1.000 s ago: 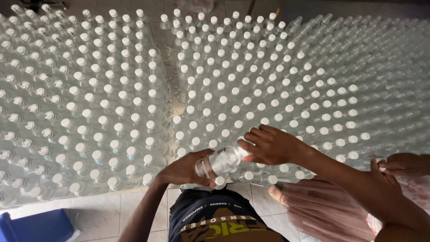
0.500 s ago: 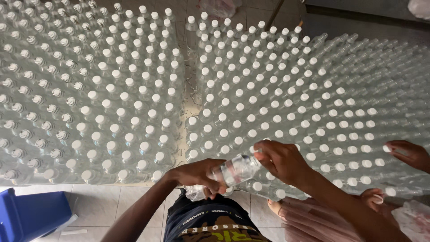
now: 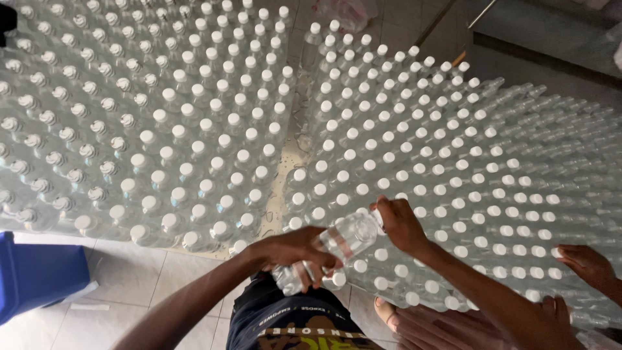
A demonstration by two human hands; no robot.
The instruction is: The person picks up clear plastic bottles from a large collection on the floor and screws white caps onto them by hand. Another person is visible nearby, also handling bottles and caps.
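Note:
I hold a clear plastic bottle (image 3: 337, 245) tilted on its side in front of my waist. My left hand (image 3: 291, 251) grips its body near the base. My right hand (image 3: 400, 223) has its fingers on the bottle's neck and cap end. Just beyond my hands stand two large blocks of upright clear bottles with white caps, one on the left (image 3: 162, 116) and one on the right (image 3: 453, 155), packed in rows on the floor.
A narrow gap of tiled floor (image 3: 293, 139) runs between the two blocks. A blue bin (image 3: 35, 272) sits at the lower left. Another person's hand (image 3: 586, 262) rests on bottles at the right, and a foot (image 3: 402, 319) shows at the bottom.
The bottle in my hands has stayed at waist height while my view shifted right and up. The other person's hand at the right has moved in over the bottles.

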